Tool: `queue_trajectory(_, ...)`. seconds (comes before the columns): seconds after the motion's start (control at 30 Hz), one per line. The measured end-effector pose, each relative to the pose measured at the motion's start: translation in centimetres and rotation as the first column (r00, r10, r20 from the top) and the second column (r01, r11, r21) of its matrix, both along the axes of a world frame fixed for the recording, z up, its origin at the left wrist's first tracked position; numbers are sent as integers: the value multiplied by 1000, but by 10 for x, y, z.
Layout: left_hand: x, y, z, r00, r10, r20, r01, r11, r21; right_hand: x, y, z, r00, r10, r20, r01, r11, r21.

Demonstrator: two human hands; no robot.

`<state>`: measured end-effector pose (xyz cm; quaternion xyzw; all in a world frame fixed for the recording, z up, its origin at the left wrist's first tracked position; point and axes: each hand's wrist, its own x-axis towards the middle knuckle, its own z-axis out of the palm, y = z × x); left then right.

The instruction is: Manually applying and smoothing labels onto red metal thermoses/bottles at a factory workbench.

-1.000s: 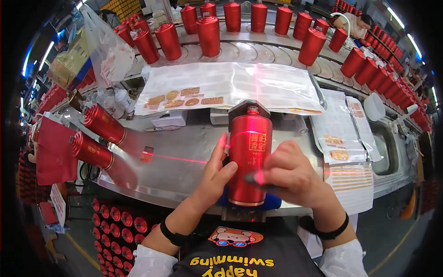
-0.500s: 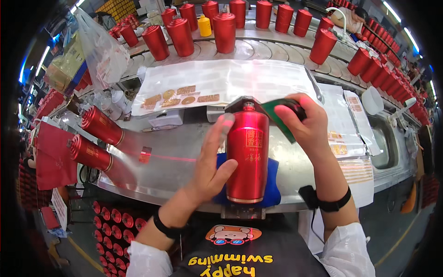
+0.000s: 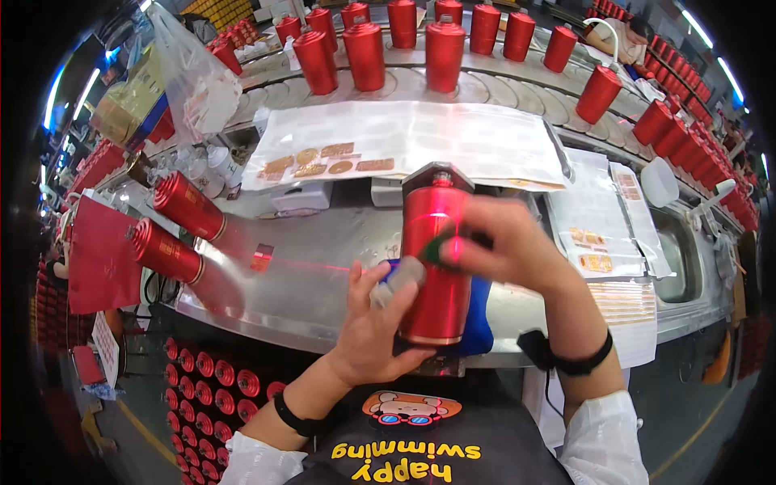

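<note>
Head view: glossy red cylindrical metal canister (image 3: 435, 259) at centre, lying on a blue cushion (image 3: 477, 323) on the steel desk (image 3: 307, 283).
Left hand (image 3: 376, 323): at 7 o'clock, fingers curled against the canister's side.
Right hand (image 3: 509, 246): at 3 o'clock, fingers pinching a small dark green piece (image 3: 436, 249) on the canister.
Sheets (image 3: 420, 137): clear film, gold stickers, 12 o'clock.

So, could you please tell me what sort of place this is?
Probably a factory labelling station: red canisters line a curved conveyor, sticker sheets cover the bench, and both hands work on one red canister.
</note>
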<state>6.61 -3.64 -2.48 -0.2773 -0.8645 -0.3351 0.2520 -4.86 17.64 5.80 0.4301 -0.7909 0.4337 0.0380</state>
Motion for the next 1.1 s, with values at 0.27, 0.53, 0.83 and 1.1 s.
queue_trajectory(0.27, 1, 1, -8, 993, 93, 72, -87, 993, -82, 35, -1, -14, 850, -1, -527, 60, 994, 95)
queue_trajectory(0.53, -2, 5, 7, 994, 102, -32, -106, 982, -159, 15, 3, 7, 985, -72, -158, 70, 997, -18)
queue_trajectory(0.83, -8, -2, -9, 999, 32, 36, -29, 997, -76, 32, 5, -18, 923, -104, -369, 93, 995, -48)
queue_trajectory(1.1, -30, -17, 14, 857, -248, 451, 266, 964, 24, 4, 32, -21, 849, -523, 77, 527, 828, -191)
